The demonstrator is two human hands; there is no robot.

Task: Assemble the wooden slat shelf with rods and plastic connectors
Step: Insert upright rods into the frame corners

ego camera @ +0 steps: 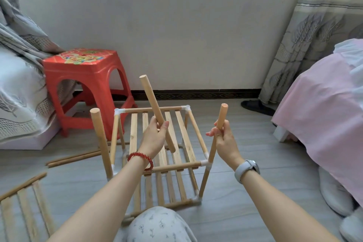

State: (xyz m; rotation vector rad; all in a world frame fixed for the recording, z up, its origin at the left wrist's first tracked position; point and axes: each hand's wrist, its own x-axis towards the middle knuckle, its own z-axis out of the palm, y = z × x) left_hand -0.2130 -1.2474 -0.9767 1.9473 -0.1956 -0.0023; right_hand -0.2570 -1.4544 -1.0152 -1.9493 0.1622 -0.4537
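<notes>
On the grey floor (pixel 245 143) in front of my knee (pixel 157 224) stands the half-built shelf frame (pixel 157 143): two tiers of wooden slats joined by thin rods and white plastic connectors (pixel 205 163) at the corners. Top tier slats (pixel 177 133) run away from me, lower tier slats (pixel 163 188) sit beneath near the floor.

My left hand (pixel 154 135), red bead bracelet (pixel 140 158) on the wrist, grips a loose thick rod (pixel 154 104), fingers curled round it. That rod tilts up and to the left, its lower end dipping over the top slats; can't tell if it touches them.

My right hand (pixel 223 133), grey watch (pixel 247 170) on the wrist, is clamped round another thick rod (pixel 218 129) that stands nearly upright, lower end seated at the near-right corner connector. Index finger sticks out a bit to the left.

A third thick rod (pixel 100 139) stands upright at the near-left corner, no hand on it.

Left of the frame, two spare thin rods (pixel 72 158) lie on the floor side by side. Nearer left corner, a separate slat panel (pixel 25 208) lies flat.

Behind the frame, a red plastic stool (pixel 86 76) against the white wall (pixel 186 25). Grey patterned bedding (pixel 17 65) at far left, pink-covered bed (pixel 322 116) and curtain (pixel 314 35) at right, a dark slipper (pixel 257 107) by the skirting.
</notes>
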